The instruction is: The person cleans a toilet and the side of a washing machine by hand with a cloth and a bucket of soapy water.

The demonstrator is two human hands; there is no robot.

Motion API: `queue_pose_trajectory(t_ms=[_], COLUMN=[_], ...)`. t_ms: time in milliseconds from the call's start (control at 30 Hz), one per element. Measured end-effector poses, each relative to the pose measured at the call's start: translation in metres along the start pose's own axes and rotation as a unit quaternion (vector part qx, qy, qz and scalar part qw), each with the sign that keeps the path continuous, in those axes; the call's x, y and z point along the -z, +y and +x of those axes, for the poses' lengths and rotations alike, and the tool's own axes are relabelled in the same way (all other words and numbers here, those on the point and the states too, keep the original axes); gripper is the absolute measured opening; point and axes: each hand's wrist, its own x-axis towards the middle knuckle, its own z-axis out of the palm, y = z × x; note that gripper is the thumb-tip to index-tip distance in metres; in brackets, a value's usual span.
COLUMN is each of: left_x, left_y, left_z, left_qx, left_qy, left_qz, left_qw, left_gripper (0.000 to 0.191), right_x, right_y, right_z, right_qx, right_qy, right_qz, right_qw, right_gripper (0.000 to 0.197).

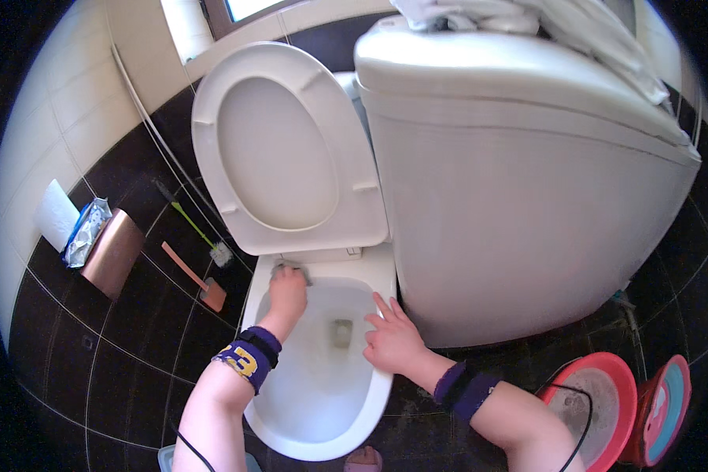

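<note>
My left hand (288,295) presses a grey cloth (278,267) onto the back left of the toilet bowl's rim (315,451), just below the seat hinges. The hand covers most of the cloth. On the opposite side, my right hand (395,340) rests against the right rim with its fingers spread and nothing in them. A white toilet seat (209,147) and the lid behind it (277,153) stand raised at the back. Water (342,334) shows in the bowl's drain.
A large white bathtub (507,194) stands close on the right. Left are a toilet brush (219,253), a pink-handled brush (212,293) and a tissue holder (113,253). Red basins (622,407) lie at lower right. A slipper (363,459) shows below the bowl.
</note>
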Motion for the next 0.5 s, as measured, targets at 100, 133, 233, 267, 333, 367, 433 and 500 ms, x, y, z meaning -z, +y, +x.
queue_pose_trajectory(t_ms=[100, 133, 233, 267, 333, 367, 433, 500], left_x=[0.018, 0.023, 0.051, 0.057, 0.068, 0.065, 0.062, 0.06], left_y=[0.058, 0.076, 0.113, 0.114, 0.116, 0.116, 0.113, 0.113], left_z=[0.01, 0.01, 0.014, 0.017, 0.025, 0.027, 0.03, 0.031], left_qx=[-0.095, -0.126, -0.212, -0.25, -0.282, -0.273, -0.255, -0.228], left_qy=[0.024, 0.045, 0.065, 0.033, -0.007, -0.011, -0.022, 0.003], left_qz=[-0.005, -0.013, -0.077, -0.093, -0.118, -0.12, -0.126, -0.118], left_qw=[0.995, 0.991, 0.972, 0.963, 0.952, 0.955, 0.958, 0.967], left_gripper=[0.027, 0.028, 0.035, 0.037, 0.039, 0.039, 0.04, 0.04], right_x=[0.003, 0.012, 0.013, 0.013, 0.015, 0.017, 0.024, 0.019], right_y=[0.005, 0.0, -0.01, -0.013, -0.013, -0.013, -0.015, -0.011], right_z=[0.003, 0.004, 0.014, 0.016, 0.017, 0.017, 0.019, 0.013], right_qx=[0.052, 0.055, 0.064, 0.068, 0.065, 0.06, 0.047, 0.018], right_qy=[-0.015, -0.058, -0.098, -0.094, -0.112, -0.121, -0.188, -0.121], right_qz=[-0.034, -0.06, -0.084, -0.091, -0.073, -0.061, -0.068, 0.004], right_qw=[0.998, 0.995, 0.99, 0.989, 0.989, 0.989, 0.979, 0.993], right_gripper=[0.032, 0.031, 0.03, 0.031, 0.031, 0.031, 0.033, 0.028])
